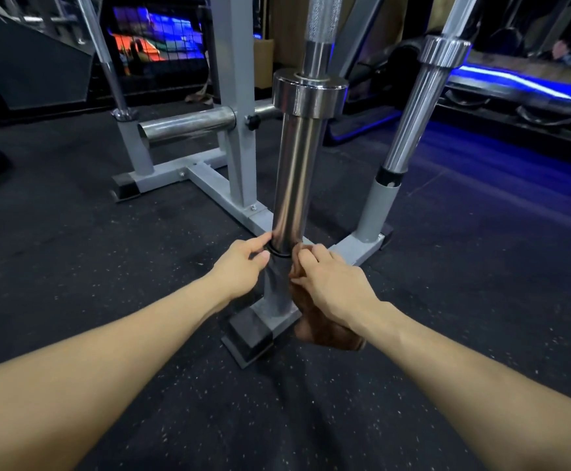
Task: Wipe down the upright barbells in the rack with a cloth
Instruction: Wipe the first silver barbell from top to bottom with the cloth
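Pressing the brown cloth point(325, 328) against the foot of the nearest barbell point(296, 171), the right hand point(331, 283) has its fingers curled round the fabric, so that grip is closed on the cloth. Most of the cloth hangs below and behind the grip, bunched down toward the rack's rubber-capped foot point(250, 334). The left hand point(243, 263) sits on the opposite side of the bar, fingertips touching the chrome sleeve just above the grey holder tube point(274, 290); its fingers look relaxed rather than wrapped, so I read that grip as open and merely steadying.

Risks, as I judge them: the bar stands upright in a shallow-looking socket, and a hard sideways rub low down, right at the grip, could rock it toward the neighbouring barbell point(416, 107) off to the right. The loose tail of cloth beneath the grip could snag on the foot's corner or drag over the speckled floor point(141, 266) and pick up grit, then scratch the chrome. Fingers close to the black ring where sleeve meets tube could be pinched if the bar shifts or drops. The long sleeve above both grips looks not yet reached.
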Available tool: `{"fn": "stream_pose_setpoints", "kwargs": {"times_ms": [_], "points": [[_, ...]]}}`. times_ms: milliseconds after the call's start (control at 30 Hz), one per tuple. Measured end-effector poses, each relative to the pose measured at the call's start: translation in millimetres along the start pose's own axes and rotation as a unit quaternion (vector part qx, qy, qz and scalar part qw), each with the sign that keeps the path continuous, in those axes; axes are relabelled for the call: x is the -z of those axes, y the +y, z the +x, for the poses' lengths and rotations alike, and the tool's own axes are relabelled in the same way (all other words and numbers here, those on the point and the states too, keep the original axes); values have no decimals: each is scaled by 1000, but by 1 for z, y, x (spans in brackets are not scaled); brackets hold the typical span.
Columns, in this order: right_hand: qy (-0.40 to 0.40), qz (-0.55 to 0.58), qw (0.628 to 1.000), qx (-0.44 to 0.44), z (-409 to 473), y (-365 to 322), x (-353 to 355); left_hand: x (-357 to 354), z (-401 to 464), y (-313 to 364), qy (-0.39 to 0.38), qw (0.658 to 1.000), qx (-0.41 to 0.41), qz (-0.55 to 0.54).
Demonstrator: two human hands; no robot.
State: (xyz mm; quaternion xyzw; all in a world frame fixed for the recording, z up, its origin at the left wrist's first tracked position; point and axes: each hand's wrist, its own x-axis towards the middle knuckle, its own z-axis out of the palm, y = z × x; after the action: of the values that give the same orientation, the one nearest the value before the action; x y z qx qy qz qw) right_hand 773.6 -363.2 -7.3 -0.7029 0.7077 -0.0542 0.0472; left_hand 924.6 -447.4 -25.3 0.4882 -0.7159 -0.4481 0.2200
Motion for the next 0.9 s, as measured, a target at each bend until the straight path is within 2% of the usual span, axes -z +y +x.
{"fn": "stream_pose_setpoints", "kwargs": {"times_ms": [100, 200, 267, 333, 400, 467, 567, 633, 900], "points": [[17, 80, 995, -48, -2, 5, 9, 6, 1, 1, 2, 1000, 5, 12], [106, 216, 960, -142, -1, 12, 23, 9, -1, 5, 3, 1000, 1, 15], [179, 273, 932, -154, 0, 7, 41, 9, 0, 5, 16, 1000, 2, 12], [249, 297, 912, -138, 5, -10, 58, 9, 1, 5, 26, 1000, 1, 3], [284, 255, 914, -134, 15, -26, 61, 9, 4, 4, 25, 1000, -1, -15], [255, 185, 935, -162, 22, -34, 44, 8, 4, 5, 31, 999, 4, -16], [153, 123, 961, -194, 25, -33, 9, 6, 1, 1, 31, 999, 11, -20], [133, 99, 966, -198, 27, -29, -3, 4, 1, -2, 28, 999, 18, -30], [47, 193, 974, -110, 41, 15, -1, -9, 10, -7, 29, 999, 11, -40]]}}
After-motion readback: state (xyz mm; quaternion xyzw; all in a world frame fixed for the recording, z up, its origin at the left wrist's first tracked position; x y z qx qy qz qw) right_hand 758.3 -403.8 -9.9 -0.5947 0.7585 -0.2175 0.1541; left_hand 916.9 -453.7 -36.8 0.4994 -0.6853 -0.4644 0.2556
